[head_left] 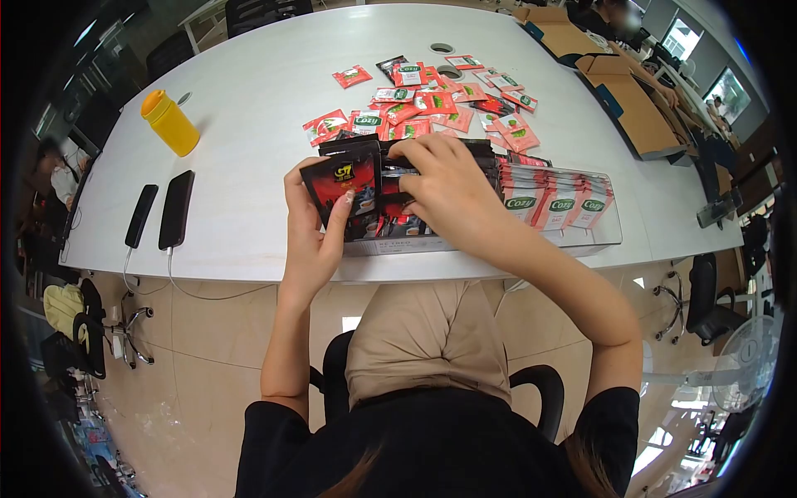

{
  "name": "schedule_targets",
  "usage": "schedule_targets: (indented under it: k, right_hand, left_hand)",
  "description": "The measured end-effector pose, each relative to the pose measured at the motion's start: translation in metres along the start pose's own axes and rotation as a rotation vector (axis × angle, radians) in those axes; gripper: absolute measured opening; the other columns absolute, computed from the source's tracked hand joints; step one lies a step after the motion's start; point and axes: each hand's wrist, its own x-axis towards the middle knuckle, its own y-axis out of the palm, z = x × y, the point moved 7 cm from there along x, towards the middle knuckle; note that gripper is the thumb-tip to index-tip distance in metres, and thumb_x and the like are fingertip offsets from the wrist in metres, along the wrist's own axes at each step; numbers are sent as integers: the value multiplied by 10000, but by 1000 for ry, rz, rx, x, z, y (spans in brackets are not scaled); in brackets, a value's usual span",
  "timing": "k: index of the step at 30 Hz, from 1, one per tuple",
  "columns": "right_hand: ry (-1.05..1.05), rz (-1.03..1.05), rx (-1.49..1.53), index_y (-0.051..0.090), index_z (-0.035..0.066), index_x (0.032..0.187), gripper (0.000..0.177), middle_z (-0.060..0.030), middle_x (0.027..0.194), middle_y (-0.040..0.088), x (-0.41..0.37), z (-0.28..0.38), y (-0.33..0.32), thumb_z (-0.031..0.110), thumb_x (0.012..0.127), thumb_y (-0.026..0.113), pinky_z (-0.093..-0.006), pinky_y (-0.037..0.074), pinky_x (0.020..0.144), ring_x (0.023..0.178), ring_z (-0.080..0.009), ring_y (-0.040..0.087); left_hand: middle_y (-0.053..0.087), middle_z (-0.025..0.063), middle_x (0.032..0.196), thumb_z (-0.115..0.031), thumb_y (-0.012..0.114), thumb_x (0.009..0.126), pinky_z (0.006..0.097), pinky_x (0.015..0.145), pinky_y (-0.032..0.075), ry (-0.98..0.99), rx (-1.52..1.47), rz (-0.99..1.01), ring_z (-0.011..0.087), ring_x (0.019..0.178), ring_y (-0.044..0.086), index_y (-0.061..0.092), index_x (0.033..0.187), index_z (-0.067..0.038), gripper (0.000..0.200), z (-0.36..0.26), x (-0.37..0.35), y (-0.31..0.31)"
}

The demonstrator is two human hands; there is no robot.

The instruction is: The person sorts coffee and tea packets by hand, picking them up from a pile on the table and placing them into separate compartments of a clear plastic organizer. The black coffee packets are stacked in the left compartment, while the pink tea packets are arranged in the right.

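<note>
My left hand point(314, 217) grips a small stack of black and red G7 coffee sachets point(344, 176), thumb across the front one. Close beside it, my right hand point(444, 189) reaches down with bent fingers among dark sachets in a clear box point(616, 217). Its fingertips are partly hidden, so what they hold does not show clearly. Rows of pink and white Cozy sachets point(558, 204) stand upright in the right part of the box. More G7 sachets point(402, 222) sit in the left part, below my hands.
Behind the box lies a loose pile of Cozy sachets point(415, 104), a few black ones among them. Left on the white table point(249, 108) are a yellow bottle point(171, 123) and two phones point(176, 209) with cables. Open cardboard boxes point(635, 112) stand at the right edge.
</note>
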Motion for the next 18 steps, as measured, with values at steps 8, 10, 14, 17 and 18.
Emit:
schedule_targets:
  k: [8, 10, 14, 17, 18]
  right_hand:
    - [17, 74, 37, 669, 30, 915, 310, -107, 1205, 519, 2, -3, -17, 86, 623, 756, -415, 322, 1028, 1176, -281, 440]
    - [41, 55, 47, 606, 46, 1074, 508, -123, 1241, 495, 1, -4, -19, 107, 603, 787, -424, 318, 1034, 1197, -296, 430]
    - [94, 68, 2, 344, 83, 1379, 957, -160, 1292, 450, 3, -4, -3, 164, 567, 844, -443, 314, 1042, 1227, -321, 417]
    - [128, 119, -91, 232, 71, 1451, 1113, -179, 1286, 445, 4, -8, 9, 209, 546, 866, -492, 305, 1038, 1233, -330, 416]
    - [141, 132, -116, 215, 61, 1458, 1141, -184, 1281, 447, 4, -10, 12, 224, 540, 872, -514, 302, 1036, 1234, -332, 416]
  left_hand:
    - [604, 146, 1055, -26, 640, 850, 258, 889, 416, -189, 75, 46, 145, 1021, 546, 429, 1143, 11, 364, 5, -6, -9]
    - [586, 142, 1118, -34, 701, 780, 294, 914, 418, -4, 262, 115, 186, 1064, 545, 429, 1165, 1, 472, -5, 0, -13]
    - [493, 129, 1292, -83, 830, 605, 358, 992, 385, 165, 662, 142, 258, 1181, 489, 389, 1310, -37, 834, -32, 12, -14]
    - [425, 135, 1360, -83, 876, 464, 394, 1034, 372, 99, 722, 274, 324, 1239, 437, 313, 1416, -96, 1106, -26, 26, -13]
    - [421, 142, 1355, -88, 884, 440, 408, 1005, 402, 80, 739, 332, 340, 1210, 453, 302, 1424, -120, 1143, -22, 30, -12]
